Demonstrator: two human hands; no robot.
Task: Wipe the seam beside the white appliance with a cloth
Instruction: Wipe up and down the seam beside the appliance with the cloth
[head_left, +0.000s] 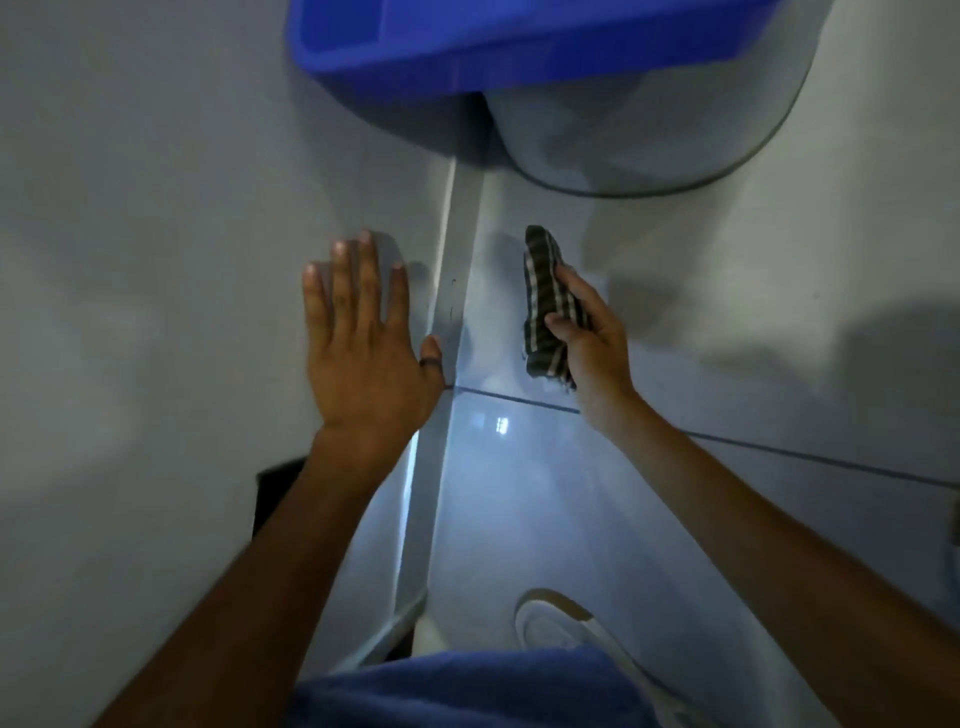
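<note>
Left hand (363, 343) flat on the white appliance (156, 312), fingers (353, 280) spread apart, a dark ring (430, 362) on the thumb at the panel's edge. Right hand (587, 343) just beside the vertical seam (457, 270), fingers clamped on a bunched striped cloth (545, 301). Blue plastic tub (467, 47) above. White shoe (582, 634) below.

Your right hand (587, 338) covers part of the striped cloth (545, 306). The blue tub (467, 47) runs off the top edge. Your white shoe (571, 629) is half hidden behind blue clothing (467, 691), itself cut off below.
</note>
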